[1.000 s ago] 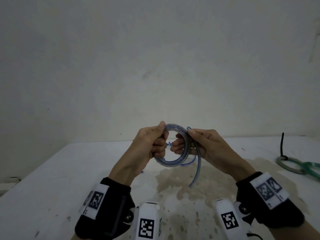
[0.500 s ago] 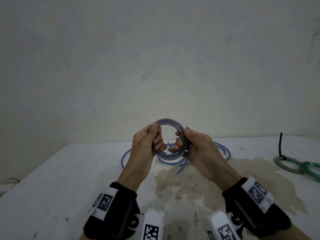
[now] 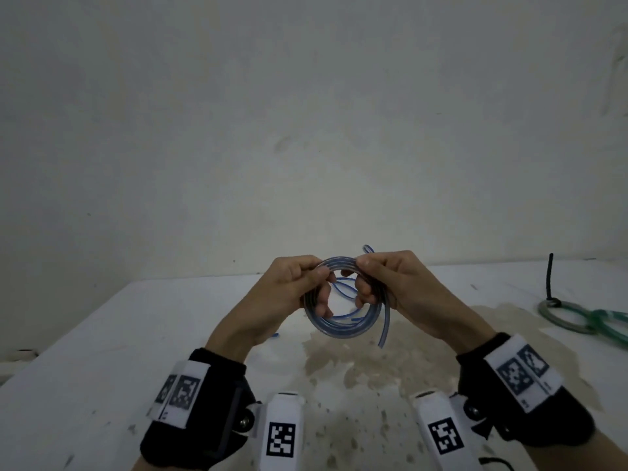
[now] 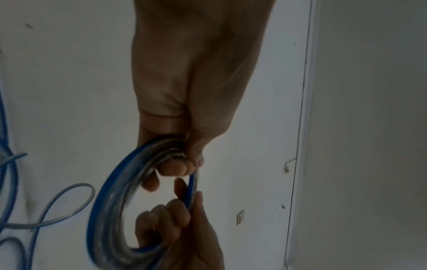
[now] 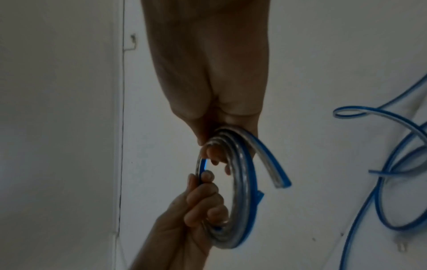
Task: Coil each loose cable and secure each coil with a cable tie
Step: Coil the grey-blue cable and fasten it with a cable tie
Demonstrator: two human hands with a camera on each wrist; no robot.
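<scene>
A clear cable with a blue stripe is wound into a small coil (image 3: pixel 339 329) held up above the white table (image 3: pixel 102 351). My left hand (image 3: pixel 299 287) grips the coil's left side, fingers curled through the ring. My right hand (image 3: pixel 384 283) grips its right side, thumb on top. A short free end (image 3: pixel 385 329) hangs down at the right of the coil. In the left wrist view the coil (image 4: pixel 110 210) runs between both hands; in the right wrist view the coil (image 5: pixel 240 197) shows its cut end (image 5: pixel 280 182) sticking out.
More loose blue cable (image 5: pixel 392 164) lies on the table under the hands, also loose blue cable (image 4: pixel 13 182) at the left edge. A green coil (image 3: pixel 577 317) with a black tie (image 3: pixel 550 277) standing up from it lies at the far right. A stain (image 3: pixel 356 368) marks the tabletop.
Both hands have come closer to me with the coil and now meet at its top. The free end hanging at the right has grown shorter as the coil was wound.
</scene>
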